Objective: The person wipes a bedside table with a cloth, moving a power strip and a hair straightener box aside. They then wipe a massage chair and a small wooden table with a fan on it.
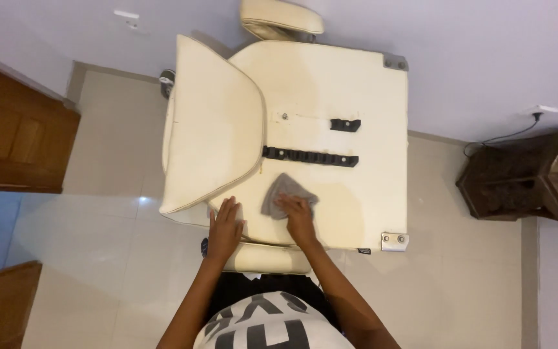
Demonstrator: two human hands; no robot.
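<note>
A cream padded chair (330, 97) lies tipped over below me, its flat cream panel facing up with two black slotted brackets (311, 156) on it. My right hand (296, 216) presses flat on a grey cloth (282, 194) on that panel, near its front edge. My left hand (225, 226) rests open, fingers spread, on the cream surface beside the loose seat cushion (211, 123). An armrest pad (281, 17) sticks out at the far end.
A brown wooden door (14, 136) stands at the left. A dark wooden stand (524, 181) sits at the right by the wall, with a cable running to a wall socket (540, 110). Pale floor tiles (98, 245) surround the chair.
</note>
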